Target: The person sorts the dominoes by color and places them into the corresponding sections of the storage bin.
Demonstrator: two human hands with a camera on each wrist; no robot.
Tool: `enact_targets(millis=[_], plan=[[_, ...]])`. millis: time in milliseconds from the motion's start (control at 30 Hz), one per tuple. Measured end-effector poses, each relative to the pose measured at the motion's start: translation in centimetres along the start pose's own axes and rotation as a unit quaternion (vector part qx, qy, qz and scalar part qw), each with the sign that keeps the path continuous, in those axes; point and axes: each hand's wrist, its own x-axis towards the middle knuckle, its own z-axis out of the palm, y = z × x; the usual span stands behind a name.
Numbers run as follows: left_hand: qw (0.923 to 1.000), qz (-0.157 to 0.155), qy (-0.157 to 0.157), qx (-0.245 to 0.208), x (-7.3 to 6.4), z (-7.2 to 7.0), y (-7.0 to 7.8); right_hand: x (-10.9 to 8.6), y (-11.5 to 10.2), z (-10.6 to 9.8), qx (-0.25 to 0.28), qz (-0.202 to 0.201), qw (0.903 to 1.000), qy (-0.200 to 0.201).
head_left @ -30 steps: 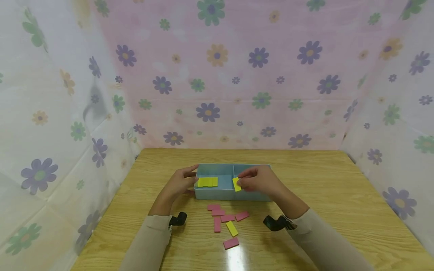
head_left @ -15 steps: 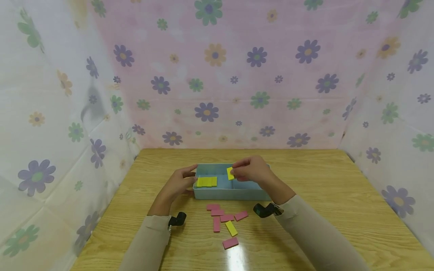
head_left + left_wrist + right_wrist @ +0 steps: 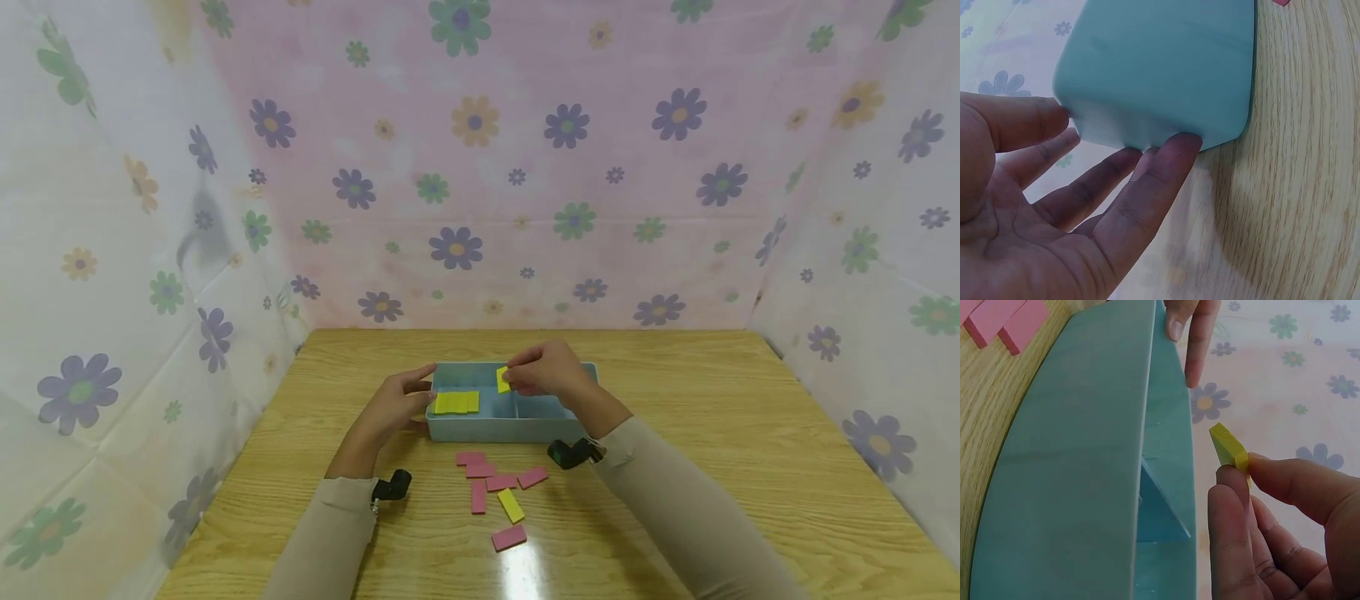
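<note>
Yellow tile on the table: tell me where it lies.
In the head view's lower centre, the yellow tile lies in front of the blue box, just beyond the nearest pink tile.

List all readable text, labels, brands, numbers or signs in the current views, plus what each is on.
None readable in any view.
Blue box: no lettering visible.
Yellow tile in the right hand, pink tiles: no marks visible.
Backdrop: printed flowers, no words.
Black wrist devices: too small to tell.
</note>
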Motion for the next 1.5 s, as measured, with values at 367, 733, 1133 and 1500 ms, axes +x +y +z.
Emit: enact_targets(millis=[367,733,1133,1500], plan=[[1.0000,-0.002,-0.001,0.001,-0.1,-0.1,0.2,0.7,0.0,0.9,0.005,0.007,0.9999,0.010],[1.0000,0.003,-0.004,0.000,-0.1,-0.2,0.3,1.0,-0.5,2.0,-0.021,0.009,0.9996,0.018],[1.0000,0.003,-0.003,0.000,0.0,-0.2,0.1,1.2,-0.8,3.0,-0.035,0.011,0.9989,0.030],[1.0000,0.000,-0.006,-0.003,0.0,-0.1,-0.1,1.4,-0.6,3.4,-0.054,0.009,0.9977,0.041]])
